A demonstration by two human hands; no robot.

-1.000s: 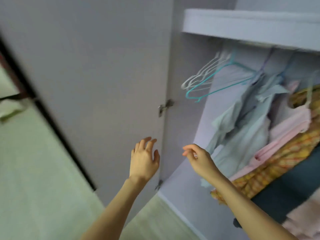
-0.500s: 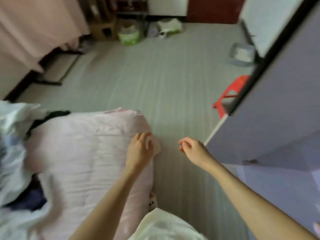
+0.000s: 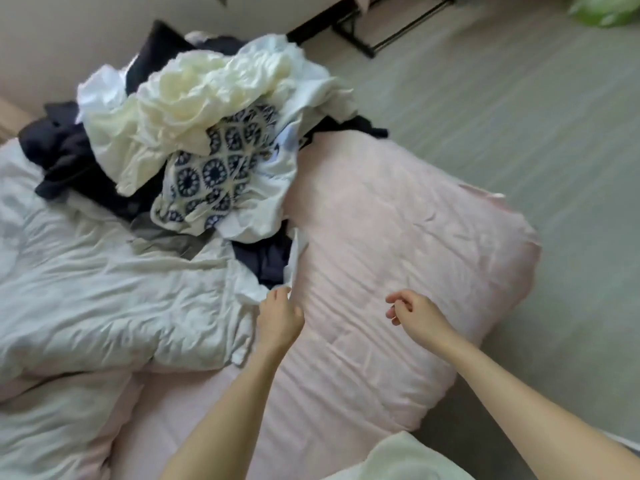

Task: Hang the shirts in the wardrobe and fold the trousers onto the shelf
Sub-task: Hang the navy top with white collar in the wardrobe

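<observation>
- Setting: a bed (image 3: 398, 237) covered in a pink sheet, seen from above, with a striped grey-green floor (image 3: 519, 116) to its right and a rumpled white duvet (image 3: 86, 299) spread over its left part.
- Clothes pile (image 3: 207, 133): an unsorted heap at the far side of the bed, lying partly on the duvet and partly on the pink sheet. A crumpled cream garment (image 3: 214, 81) lies on top, a white top with a dark blue medallion print (image 3: 211, 174) spills toward the viewer, and dark navy pieces (image 3: 65, 154) lie under and around them. Which items are shirts and which are trousers cannot be told. The wardrobe is out of view.
- Left hand (image 3: 278, 315): fingers curled, at the edge of a white cloth (image 3: 294, 258) that trails from the pile; whether it pinches the cloth cannot be told.
- Right hand (image 3: 414, 311): hovering above the bare pink sheet, fingers loosely curled and holding nothing, well apart from the pile.
- Reading: both arms reach toward the heap, probably to draw out the next garment; the loose tangle suggests one pull may drag neighbours along.
</observation>
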